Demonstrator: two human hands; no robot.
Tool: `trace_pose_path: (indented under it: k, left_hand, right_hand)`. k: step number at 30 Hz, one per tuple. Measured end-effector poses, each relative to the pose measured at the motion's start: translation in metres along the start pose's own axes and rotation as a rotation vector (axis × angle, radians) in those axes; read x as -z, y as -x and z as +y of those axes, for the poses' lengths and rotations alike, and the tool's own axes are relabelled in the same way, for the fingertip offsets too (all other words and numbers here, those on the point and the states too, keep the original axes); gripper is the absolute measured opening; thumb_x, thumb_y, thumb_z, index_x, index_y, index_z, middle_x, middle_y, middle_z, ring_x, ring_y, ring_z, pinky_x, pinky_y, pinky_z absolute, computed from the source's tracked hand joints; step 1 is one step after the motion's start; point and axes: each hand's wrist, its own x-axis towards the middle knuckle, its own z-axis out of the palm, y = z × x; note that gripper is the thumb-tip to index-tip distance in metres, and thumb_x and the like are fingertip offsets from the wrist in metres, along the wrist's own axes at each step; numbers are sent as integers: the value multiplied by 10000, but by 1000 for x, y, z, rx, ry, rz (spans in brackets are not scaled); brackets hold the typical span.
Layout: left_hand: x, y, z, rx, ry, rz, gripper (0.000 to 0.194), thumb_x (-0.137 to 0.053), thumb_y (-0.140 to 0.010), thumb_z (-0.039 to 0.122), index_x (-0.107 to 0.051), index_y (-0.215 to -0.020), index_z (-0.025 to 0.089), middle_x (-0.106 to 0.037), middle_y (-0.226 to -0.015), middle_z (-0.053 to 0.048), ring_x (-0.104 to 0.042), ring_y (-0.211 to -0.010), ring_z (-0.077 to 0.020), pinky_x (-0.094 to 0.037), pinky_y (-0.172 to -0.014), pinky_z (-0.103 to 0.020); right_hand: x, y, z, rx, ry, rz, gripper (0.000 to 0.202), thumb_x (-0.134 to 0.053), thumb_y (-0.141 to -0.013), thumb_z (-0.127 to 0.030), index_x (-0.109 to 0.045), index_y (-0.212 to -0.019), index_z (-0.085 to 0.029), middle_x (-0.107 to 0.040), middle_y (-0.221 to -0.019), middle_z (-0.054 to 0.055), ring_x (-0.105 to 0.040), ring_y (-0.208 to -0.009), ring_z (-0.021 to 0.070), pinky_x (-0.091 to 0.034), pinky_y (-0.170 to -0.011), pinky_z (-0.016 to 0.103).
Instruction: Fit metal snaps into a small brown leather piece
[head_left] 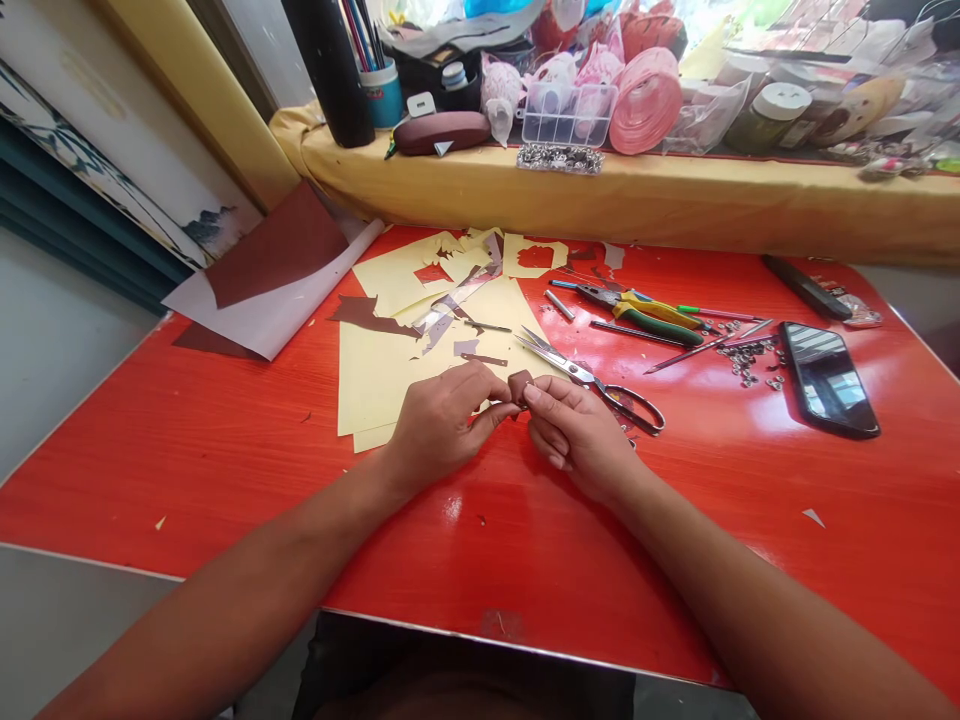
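Between my two hands is a small folded brown piece (519,385), which looks like leather or thick sheet. My left hand (448,412) pinches its lower left side between thumb and finger. At its right edge, my right hand (576,425) grips it with thumb and forefinger, the other fingers curled. The fingers hide part of the piece. Just beyond my right hand lie metal scissors (589,380) with the blades apart. Yellow paper sheets (367,385) spread out past my left hand, with a thin brown strip (484,359) and several cut scraps on them.
Pliers (637,312) with yellow-green handles, a pointed rod (709,347), small metal fasteners (746,360) and a phone (831,380) lie on the right of the red table (247,470). A brown sheet (277,245) curls at the left. Boxes and bags crowd the ledge (450,195) behind.
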Motion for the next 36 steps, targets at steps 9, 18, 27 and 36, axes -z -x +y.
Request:
trace_pose_path:
  k: [9, 18, 27, 36]
  left_hand:
    - [0, -1, 4, -9, -6, 16, 62, -643, -1004, 211, -649, -945, 229, -746, -871, -15, -666, -749, -148, -506, -649, -285]
    - [0, -1, 3, 24, 33, 11, 84, -643, -1011, 234, -652, -928, 230, -731, -845, -9, -627, -717, -138, -492, -634, -281]
    - [0, -1, 4, 41, 63, 0, 69, -653, -991, 218, -658, -923, 216, -705, -827, -7, -585, -695, -135, -473, -623, -282]
    - [-3, 1, 8, 216, 233, -14, 57, -685, -931, 167, -664, -921, 219, -671, -820, 4, -575, -706, -131, -462, -604, -267]
  right_hand:
    - [-1, 0, 0, 9, 7, -20, 352, -799, -888, -524, -622, -887, -220, -396, -470, -111, -352, -371, 78, -270, -365, 199]
    - [0, 0, 2, 13, 16, -9, 358, -807, -879, -530, -619, -897, -226, -395, -479, -112, -355, -374, 83, -290, -362, 203]
    - [-2, 2, 0, 20, 39, -6, 365, -800, -881, -526, -596, -893, -223, -395, -468, -117, -362, -371, 82, -279, -365, 199]
    - [-3, 1, -1, 14, 44, 1, 382, -799, -871, -537, -592, -934, -221, -397, -458, -122, -370, -366, 84, -272, -364, 199]
